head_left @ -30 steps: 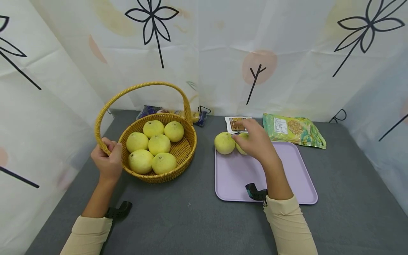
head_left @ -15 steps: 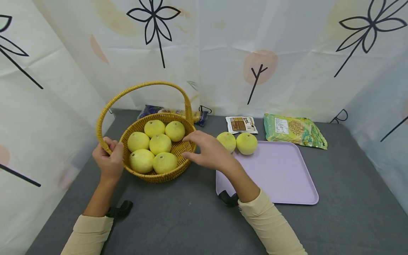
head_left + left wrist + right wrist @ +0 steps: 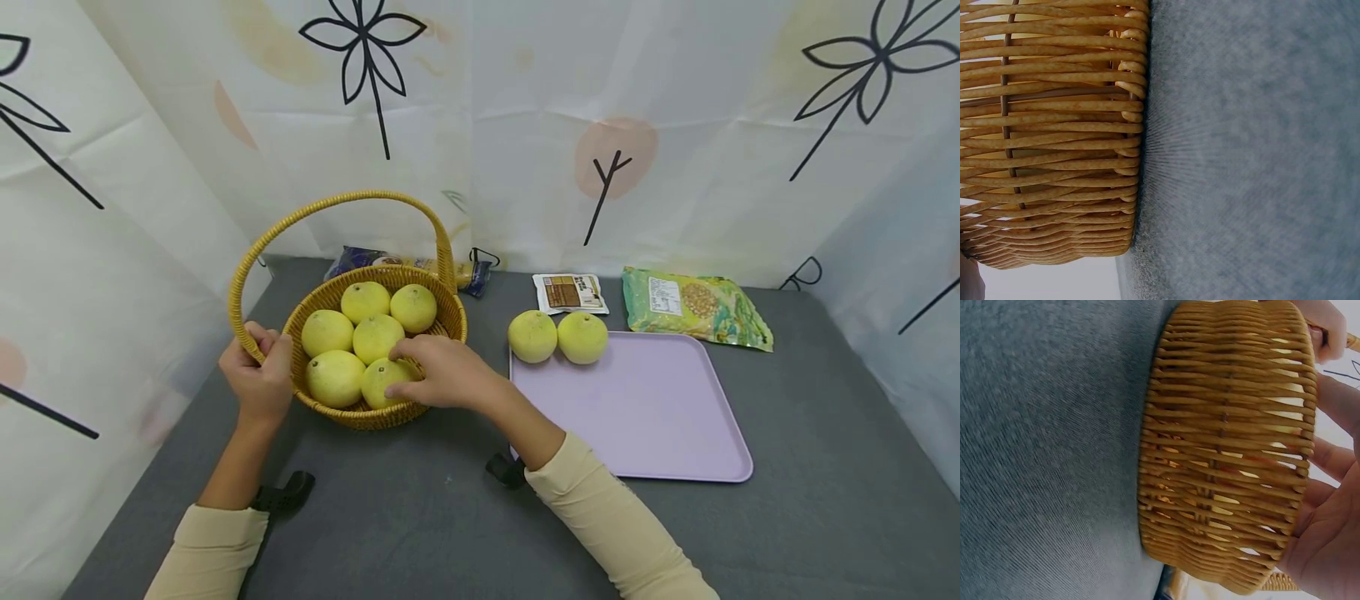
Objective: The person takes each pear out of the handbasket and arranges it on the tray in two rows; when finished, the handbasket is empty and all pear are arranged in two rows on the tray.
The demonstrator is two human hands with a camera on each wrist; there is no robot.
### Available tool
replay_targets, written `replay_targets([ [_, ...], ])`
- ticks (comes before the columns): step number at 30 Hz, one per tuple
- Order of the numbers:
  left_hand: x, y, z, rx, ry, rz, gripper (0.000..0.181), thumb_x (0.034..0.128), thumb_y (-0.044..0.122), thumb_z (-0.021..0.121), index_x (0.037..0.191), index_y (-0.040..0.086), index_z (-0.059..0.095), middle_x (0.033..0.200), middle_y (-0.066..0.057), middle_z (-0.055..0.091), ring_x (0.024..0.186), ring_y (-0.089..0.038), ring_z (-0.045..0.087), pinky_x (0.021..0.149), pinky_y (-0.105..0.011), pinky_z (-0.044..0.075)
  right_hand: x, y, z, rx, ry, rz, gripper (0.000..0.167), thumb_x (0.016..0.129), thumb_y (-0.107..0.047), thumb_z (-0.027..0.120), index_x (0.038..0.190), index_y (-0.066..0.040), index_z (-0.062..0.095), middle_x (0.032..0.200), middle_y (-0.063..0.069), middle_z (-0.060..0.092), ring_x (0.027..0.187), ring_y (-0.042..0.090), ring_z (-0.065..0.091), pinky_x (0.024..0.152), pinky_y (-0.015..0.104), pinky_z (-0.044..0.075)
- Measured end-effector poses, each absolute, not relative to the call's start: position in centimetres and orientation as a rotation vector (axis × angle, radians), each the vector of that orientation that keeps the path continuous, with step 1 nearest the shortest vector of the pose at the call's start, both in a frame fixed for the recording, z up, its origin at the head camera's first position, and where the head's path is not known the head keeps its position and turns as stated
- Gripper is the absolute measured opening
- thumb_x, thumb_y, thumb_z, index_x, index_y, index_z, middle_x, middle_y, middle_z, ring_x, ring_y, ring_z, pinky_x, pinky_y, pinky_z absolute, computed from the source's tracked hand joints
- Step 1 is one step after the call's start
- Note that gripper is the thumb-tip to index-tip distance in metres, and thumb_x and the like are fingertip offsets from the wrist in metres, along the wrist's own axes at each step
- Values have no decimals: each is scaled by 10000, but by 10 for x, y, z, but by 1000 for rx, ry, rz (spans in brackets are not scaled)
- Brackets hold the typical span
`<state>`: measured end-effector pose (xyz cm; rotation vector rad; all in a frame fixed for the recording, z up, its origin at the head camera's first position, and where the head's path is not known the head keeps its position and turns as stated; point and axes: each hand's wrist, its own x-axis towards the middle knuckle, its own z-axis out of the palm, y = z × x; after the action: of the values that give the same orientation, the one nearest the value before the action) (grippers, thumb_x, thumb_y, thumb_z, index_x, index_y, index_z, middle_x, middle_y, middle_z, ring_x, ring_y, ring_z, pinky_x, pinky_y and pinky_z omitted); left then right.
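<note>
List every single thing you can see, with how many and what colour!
Flat cloth-covered table: one, dark grey, underneath everything
Round wicker basket with arched handle: one, golden yellow, left
Round smooth fruits: eight visible, yellow-green, six in the basket, two on the tray's back-left corner
Rectangular tray: one, lilac, right
Small flat packet: one, white and brown, behind the tray's fruits
Shiny plastic bag: one, green, behind the tray
Long packet: one, blue and yellow, behind the basket
Patterned fabric backdrop: white with black flowers, around the table
Sleeves: two, beige, on the arms
Left hand: one, holding the handle
Right hand: one, fingers at the basket's front-right fruit
</note>
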<state>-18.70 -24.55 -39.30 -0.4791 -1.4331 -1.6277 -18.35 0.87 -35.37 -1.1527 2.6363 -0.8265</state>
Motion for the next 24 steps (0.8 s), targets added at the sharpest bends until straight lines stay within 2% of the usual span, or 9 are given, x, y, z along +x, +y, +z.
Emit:
replay_targets([
  [6,-188,-245,-393,-480,-1432,-1615,323,804,-166,479,614,-59,240,515,-5,216,480,-49,133,445,-216,112,-182,1,-355,-1097,2678,-784,507,922,-458,702,1302,-135,610,1180,0,671,926,122,624,782,285,486],
  [12,-187,-245,-393,-471,-1436,-1620,316,802,-168,475,615,-65,242,511,-5,222,472,-52,136,436,-216,114,-179,-6,-358,-967,2726,-728,553,908,-536,679,1316,-176,582,881,-47,635,725,115,571,638,286,430],
  [15,-187,-246,-393,-470,-1434,-1620,320,801,-168,478,612,-64,242,512,-6,218,474,-52,134,438,-216,112,-178,-8,-360,-934,2758,-740,540,899,-542,685,1294,-186,591,793,-72,593,668,110,542,605,282,412],
  [24,-187,-246,-393,-478,-1435,-1625,317,803,-170,481,613,-67,249,513,-7,223,475,-55,140,439,-218,119,-175,-7,-366,-924,2821,-811,508,874,-539,714,1250,-205,637,781,-90,606,646,86,535,605,267,420],
])
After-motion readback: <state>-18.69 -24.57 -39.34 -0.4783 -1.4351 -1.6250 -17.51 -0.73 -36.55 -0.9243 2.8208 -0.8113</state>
